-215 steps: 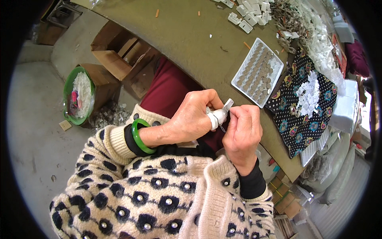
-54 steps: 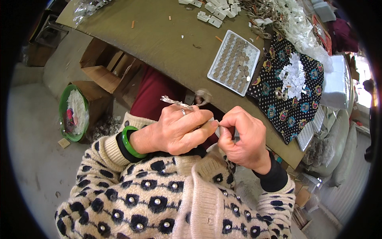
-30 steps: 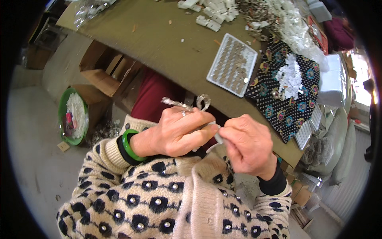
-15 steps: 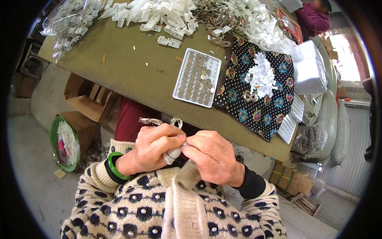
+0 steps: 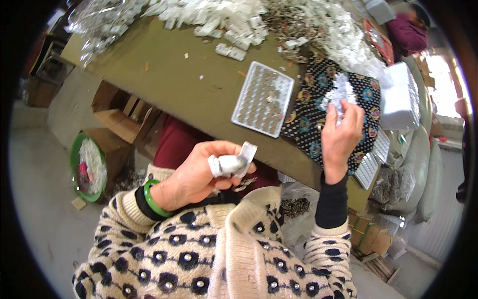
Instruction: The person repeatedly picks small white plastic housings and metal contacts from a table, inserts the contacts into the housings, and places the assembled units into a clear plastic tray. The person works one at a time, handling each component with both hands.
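My left hand (image 5: 199,167) is closed around a small white plastic case (image 5: 230,164) with an upright white flap or lid part (image 5: 247,152). Below its fingers hangs a small coil of thin, silvery wire (image 5: 244,184). Over on the right, my right hand (image 5: 343,132) reaches down to a heap of small white pieces (image 5: 341,89), its thumb and forefinger apart at the near edge. That heap lies on a black dotted cloth with colourful figures (image 5: 308,122). Between the hands, beyond the table edge, sits a white tray (image 5: 239,117) with rows of round, coin-like metal discs (image 5: 261,92).
White plastic cases (image 5: 239,30) and tangled wire bundles (image 5: 289,25) are piled along the far side of the table (image 5: 164,65). Stacked white trays (image 5: 398,94) stand at the right. A green basin (image 5: 74,162) and an open cardboard box (image 5: 117,114) are at lower left. Another person (image 5: 408,32) sits far right.
My hands have parted. The right hand has moved from beside the left, up and right, to the white heap. The left hand has turned, showing the white case in it.
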Demonstrator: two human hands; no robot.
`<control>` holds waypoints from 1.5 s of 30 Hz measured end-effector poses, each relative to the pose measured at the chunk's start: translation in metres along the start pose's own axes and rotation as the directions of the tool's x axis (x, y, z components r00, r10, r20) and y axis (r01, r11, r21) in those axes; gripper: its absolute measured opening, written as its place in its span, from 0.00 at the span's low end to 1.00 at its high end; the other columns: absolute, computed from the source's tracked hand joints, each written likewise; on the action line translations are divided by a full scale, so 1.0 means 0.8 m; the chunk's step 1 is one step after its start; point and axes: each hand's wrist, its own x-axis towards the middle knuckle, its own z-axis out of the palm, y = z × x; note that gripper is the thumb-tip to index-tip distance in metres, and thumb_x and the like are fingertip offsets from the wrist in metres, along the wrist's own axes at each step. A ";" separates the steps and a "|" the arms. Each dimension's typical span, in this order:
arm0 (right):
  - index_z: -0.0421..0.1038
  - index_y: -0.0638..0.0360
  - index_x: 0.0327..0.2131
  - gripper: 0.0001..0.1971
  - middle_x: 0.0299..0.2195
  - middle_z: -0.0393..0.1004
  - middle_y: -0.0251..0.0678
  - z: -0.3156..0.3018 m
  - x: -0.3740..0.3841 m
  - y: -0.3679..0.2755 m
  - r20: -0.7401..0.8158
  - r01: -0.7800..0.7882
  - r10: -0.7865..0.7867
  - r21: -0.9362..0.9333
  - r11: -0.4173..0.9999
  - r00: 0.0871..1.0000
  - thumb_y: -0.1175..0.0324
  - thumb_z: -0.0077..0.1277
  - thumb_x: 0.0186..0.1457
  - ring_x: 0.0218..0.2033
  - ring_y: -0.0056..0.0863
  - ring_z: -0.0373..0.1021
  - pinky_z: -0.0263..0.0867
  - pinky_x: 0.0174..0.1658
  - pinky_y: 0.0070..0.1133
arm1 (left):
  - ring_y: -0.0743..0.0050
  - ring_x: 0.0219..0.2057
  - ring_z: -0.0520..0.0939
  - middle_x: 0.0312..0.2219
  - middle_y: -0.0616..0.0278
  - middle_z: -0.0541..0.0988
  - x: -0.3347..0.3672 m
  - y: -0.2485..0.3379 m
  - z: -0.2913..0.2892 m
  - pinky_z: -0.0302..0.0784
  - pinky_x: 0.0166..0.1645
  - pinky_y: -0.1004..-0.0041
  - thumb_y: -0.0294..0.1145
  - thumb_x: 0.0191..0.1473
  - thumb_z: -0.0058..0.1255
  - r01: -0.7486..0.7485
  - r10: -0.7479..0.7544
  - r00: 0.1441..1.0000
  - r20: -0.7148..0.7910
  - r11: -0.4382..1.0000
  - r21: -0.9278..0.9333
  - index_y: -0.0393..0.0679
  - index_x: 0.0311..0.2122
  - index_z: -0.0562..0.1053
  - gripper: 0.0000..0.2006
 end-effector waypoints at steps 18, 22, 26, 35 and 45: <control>0.69 0.60 0.40 0.07 0.36 0.78 0.46 -0.040 -0.029 -0.077 0.727 -0.656 0.118 0.667 -0.353 0.676 0.76 0.54 0.59 0.30 0.31 0.76 0.73 0.47 0.34 | 0.73 0.28 0.82 0.36 0.50 0.81 0.004 0.018 0.000 0.78 0.29 0.81 0.30 0.57 0.56 -0.167 0.179 0.973 0.143 0.981 -0.095 0.30 0.49 0.73 0.17; 0.70 0.64 0.39 0.06 0.33 0.77 0.41 -0.048 -0.045 -0.122 0.708 -0.673 0.061 0.691 -0.264 0.703 0.79 0.54 0.58 0.28 0.24 0.73 0.72 0.41 0.25 | 0.75 0.25 0.79 0.34 0.50 0.81 0.007 0.016 -0.002 0.76 0.30 0.80 0.38 0.57 0.57 -0.227 0.227 0.961 0.155 0.974 -0.020 0.31 0.51 0.72 0.22; 0.72 0.67 0.40 0.06 0.40 0.72 0.39 -0.053 -0.058 -0.149 0.595 -0.595 0.056 0.803 -0.014 0.802 0.82 0.51 0.59 0.29 0.18 0.71 0.69 0.34 0.15 | 0.73 0.27 0.81 0.35 0.51 0.81 0.009 0.011 -0.004 0.77 0.29 0.79 0.35 0.57 0.57 -0.316 0.319 0.936 0.148 0.948 -0.047 0.32 0.51 0.73 0.20; 0.69 0.68 0.36 0.06 0.38 0.73 0.39 -0.052 -0.064 -0.161 0.630 -0.642 0.191 0.766 0.004 0.753 0.83 0.53 0.56 0.25 0.15 0.70 0.68 0.28 0.13 | 0.64 0.35 0.84 0.38 0.48 0.81 0.014 0.001 -0.019 0.80 0.27 0.76 0.27 0.58 0.55 -0.418 0.415 0.896 0.157 0.908 -0.016 0.41 0.48 0.76 0.13; 0.69 0.67 0.34 0.04 0.29 0.74 0.35 -0.054 -0.057 -0.162 0.750 -0.729 0.166 0.662 -0.176 0.641 0.83 0.53 0.55 0.22 0.12 0.67 0.64 0.24 0.12 | 0.77 0.28 0.80 0.33 0.58 0.81 0.011 0.000 -0.013 0.77 0.28 0.80 0.21 0.50 0.62 -0.463 0.458 0.885 0.083 0.884 0.063 0.35 0.42 0.79 0.12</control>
